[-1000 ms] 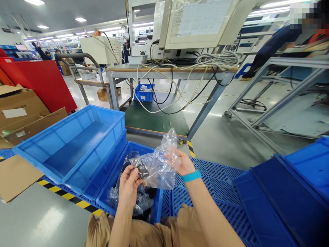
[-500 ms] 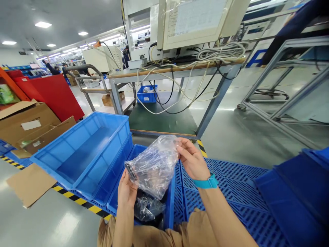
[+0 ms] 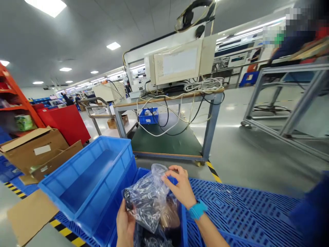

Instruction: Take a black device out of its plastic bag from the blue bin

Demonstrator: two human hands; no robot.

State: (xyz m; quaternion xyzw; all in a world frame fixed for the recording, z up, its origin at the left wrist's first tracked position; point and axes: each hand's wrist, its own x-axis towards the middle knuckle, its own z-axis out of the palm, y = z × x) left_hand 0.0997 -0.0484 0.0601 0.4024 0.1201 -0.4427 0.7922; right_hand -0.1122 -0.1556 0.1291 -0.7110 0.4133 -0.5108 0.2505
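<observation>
At bottom centre of the frame, I have the clear plastic bag (image 3: 147, 200) over the blue crate (image 3: 184, 223). The left hand (image 3: 125, 221) grips its left end, beside a dark part (image 3: 128, 199) apparently inside. The right hand (image 3: 180, 185) is curled at the bag's upper end; I cannot tell whether it pinches the film. Caution: a loose left grip could let the slick film slip, dropping the part; uneven pulling could tear the bag.

A cardboard box (image 3: 25, 157) stands near a red panel (image 3: 65, 123).
</observation>
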